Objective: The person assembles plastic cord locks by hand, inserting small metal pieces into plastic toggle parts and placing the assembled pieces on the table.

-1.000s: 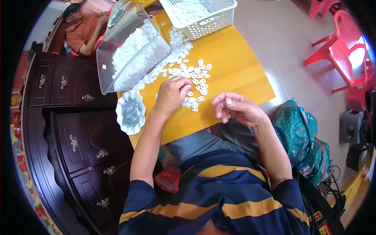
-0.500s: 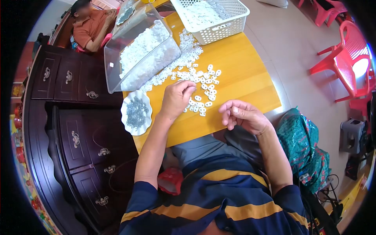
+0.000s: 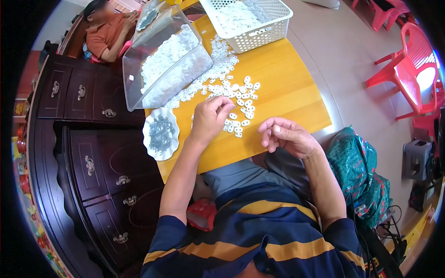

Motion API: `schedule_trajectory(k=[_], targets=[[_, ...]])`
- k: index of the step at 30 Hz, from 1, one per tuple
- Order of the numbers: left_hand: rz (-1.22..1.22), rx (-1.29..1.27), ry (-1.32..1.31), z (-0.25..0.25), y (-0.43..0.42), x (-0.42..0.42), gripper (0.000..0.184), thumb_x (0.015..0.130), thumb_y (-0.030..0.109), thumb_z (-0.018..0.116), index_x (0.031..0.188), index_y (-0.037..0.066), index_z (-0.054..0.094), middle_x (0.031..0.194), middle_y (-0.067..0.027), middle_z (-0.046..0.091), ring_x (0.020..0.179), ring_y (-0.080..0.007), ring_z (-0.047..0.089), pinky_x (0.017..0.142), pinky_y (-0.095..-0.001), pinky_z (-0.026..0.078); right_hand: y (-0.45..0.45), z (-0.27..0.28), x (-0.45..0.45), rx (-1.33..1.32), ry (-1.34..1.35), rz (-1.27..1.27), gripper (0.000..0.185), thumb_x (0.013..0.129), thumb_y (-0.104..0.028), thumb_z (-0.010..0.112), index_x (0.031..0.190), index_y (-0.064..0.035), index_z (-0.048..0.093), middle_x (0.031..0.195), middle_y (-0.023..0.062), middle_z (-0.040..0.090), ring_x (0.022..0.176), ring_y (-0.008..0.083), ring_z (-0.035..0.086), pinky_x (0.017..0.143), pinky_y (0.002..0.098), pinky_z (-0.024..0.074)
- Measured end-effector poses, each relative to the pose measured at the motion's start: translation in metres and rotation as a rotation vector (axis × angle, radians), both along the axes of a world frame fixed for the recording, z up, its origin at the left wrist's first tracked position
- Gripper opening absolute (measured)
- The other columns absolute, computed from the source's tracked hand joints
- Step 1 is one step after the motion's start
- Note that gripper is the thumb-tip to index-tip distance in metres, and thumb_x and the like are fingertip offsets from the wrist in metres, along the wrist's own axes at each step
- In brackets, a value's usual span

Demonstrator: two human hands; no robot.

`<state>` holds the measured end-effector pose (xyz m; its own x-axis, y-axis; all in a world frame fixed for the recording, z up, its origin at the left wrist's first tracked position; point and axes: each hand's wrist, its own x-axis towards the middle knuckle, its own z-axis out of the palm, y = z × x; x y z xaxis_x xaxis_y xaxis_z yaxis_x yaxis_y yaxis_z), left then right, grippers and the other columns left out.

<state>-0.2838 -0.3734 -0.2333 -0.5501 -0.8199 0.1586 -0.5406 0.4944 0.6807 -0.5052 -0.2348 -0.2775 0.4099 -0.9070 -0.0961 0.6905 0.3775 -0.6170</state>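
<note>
From the head view, where I'm looking down with the worker, hardly anything has changed over the last half second: both hands keep their pose, so the work seems to be at the same point. The left hand, fingertips drawn to the thumb, is right by the loose white pieces; the right hand curls loosely near the counter's edge. I can't tell whether either grips anything. A clear bin, white basket and scalloped dish surround the spill. Beyond are dark drawers, a red chair and a seated person.
</note>
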Motion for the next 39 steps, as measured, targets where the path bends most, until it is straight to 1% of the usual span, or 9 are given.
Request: schedule_trajectory(k=[6, 8, 9, 12, 20, 26, 31, 36, 39], targets=[[-0.185, -0.054, 0.087, 0.021, 0.047, -0.023, 0.006, 0.086, 0.008, 0.07, 0.088, 0.005, 0.065, 0.08, -0.0103, 0.064, 0.07, -0.027, 0.065, 0.061, -0.0352, 0.051, -0.002, 0.002, 0.003, 0.029, 0.115, -0.016, 0.032, 0.102, -0.033, 0.055, 0.119, -0.0058, 0.06, 0.099, 0.0034, 0.068, 0.079, 0.0077, 0.064, 0.074, 0.0218, 0.0525], [-0.212, -0.187, 0.119, 0.02, 0.054, -0.029, 0.006, 0.084, 0.003, 0.071, 0.088, 0.003, 0.067, 0.079, -0.0099, 0.065, 0.067, -0.0233, 0.065, 0.059, -0.0331, 0.05, -0.001, -0.001, 0.007, 0.055, 0.134, -0.048, 0.03, 0.103, -0.033, 0.054, 0.115, -0.0065, 0.061, 0.097, 0.0029, 0.068, 0.078, 0.0077, 0.064, 0.073, 0.0221, 0.0523], [-0.217, -0.23, 0.105, 0.021, 0.055, -0.031, 0.007, 0.083, 0.004, 0.071, 0.088, 0.004, 0.066, 0.079, -0.0109, 0.064, 0.069, -0.0271, 0.065, 0.06, -0.0354, 0.051, -0.002, -0.003, 0.008, 0.081, 0.148, -0.088, 0.028, 0.103, -0.033, 0.053, 0.11, -0.0073, 0.062, 0.095, 0.0023, 0.068, 0.077, 0.0077, 0.063, 0.073, 0.0225, 0.0521], [-0.205, -0.253, 0.085, 0.019, 0.061, -0.031, 0.008, 0.083, 0.007, 0.073, 0.086, 0.007, 0.065, 0.078, -0.0091, 0.064, 0.066, -0.0272, 0.065, 0.058, -0.0359, 0.051, -0.003, -0.004, 0.011, 0.103, 0.186, -0.091, 0.027, 0.104, -0.033, 0.052, 0.104, -0.008, 0.062, 0.091, 0.0013, 0.067, 0.077, 0.0078, 0.062, 0.072, 0.0235, 0.0517], [-0.204, -0.346, 0.108, 0.015, 0.068, -0.034, 0.008, 0.085, 0.006, 0.071, 0.088, 0.006, 0.064, 0.076, -0.008, 0.061, 0.065, -0.0257, 0.064, 0.055, -0.0358, 0.05, -0.001, 0.0, 0.016, 0.098, 0.224, -0.145, 0.026, 0.104, -0.032, 0.053, 0.102, -0.008, 0.062, 0.085, 0.0007, 0.066, 0.074, 0.0084, 0.061, 0.069, 0.0237, 0.0501], [-0.211, -0.297, 0.129, 0.015, 0.073, -0.03, 0.009, 0.084, 0.005, 0.071, 0.093, 0.006, 0.067, 0.08, -0.0093, 0.063, 0.069, -0.0264, 0.066, 0.058, -0.0354, 0.051, 0.0, 0.003, 0.02, 0.084, 0.246, -0.192, 0.022, 0.104, -0.027, 0.053, 0.1, -0.0068, 0.061, 0.083, 0.0003, 0.064, 0.073, 0.0079, 0.059, 0.068, 0.0223, 0.049], [-0.158, -0.121, 0.323, 0.005, 0.082, -0.02, 0.017, 0.083, -0.003, 0.07, 0.1, 0.002, 0.068, 0.085, -0.0109, 0.067, 0.073, -0.0254, 0.067, 0.062, -0.0325, 0.053, 0.002, 0.004, 0.025, 0.084, 0.273, -0.221, 0.017, 0.102, -0.022, 0.056, 0.1, -0.0058, 0.062, 0.082, 0.0005, 0.064, 0.072, 0.0077, 0.059, 0.067, 0.0214, 0.0479], [-0.077, -0.06, 0.397, -0.005, 0.083, -0.006, 0.008, 0.086, 0.002, 0.069, 0.093, 0.004, 0.066, 0.081, -0.0104, 0.066, 0.071, -0.0281, 0.067, 0.06, -0.035, 0.052, 0.0, 0.005, 0.036, 0.086, 0.323, -0.182, 0.014, 0.101, -0.018, 0.057, 0.101, -0.0047, 0.063, 0.085, 0.0015, 0.066, 0.075, 0.0074, 0.06, 0.07, 0.0209, 0.0488], [-0.02, -0.057, 0.439, -0.008, 0.084, 0.001, 0.005, 0.087, 0.003, 0.069, 0.09, 0.004, 0.065, 0.077, -0.011, 0.065, 0.068, -0.0283, 0.066, 0.059, -0.0351, 0.051, -0.001, 0.011, 0.044, 0.069, 0.499, -0.192, 0.013, 0.1, -0.016, 0.06, 0.102, -0.0033, 0.063, 0.086, 0.0002, 0.066, 0.079, 0.0056, 0.06, 0.072, 0.0199, 0.049]])
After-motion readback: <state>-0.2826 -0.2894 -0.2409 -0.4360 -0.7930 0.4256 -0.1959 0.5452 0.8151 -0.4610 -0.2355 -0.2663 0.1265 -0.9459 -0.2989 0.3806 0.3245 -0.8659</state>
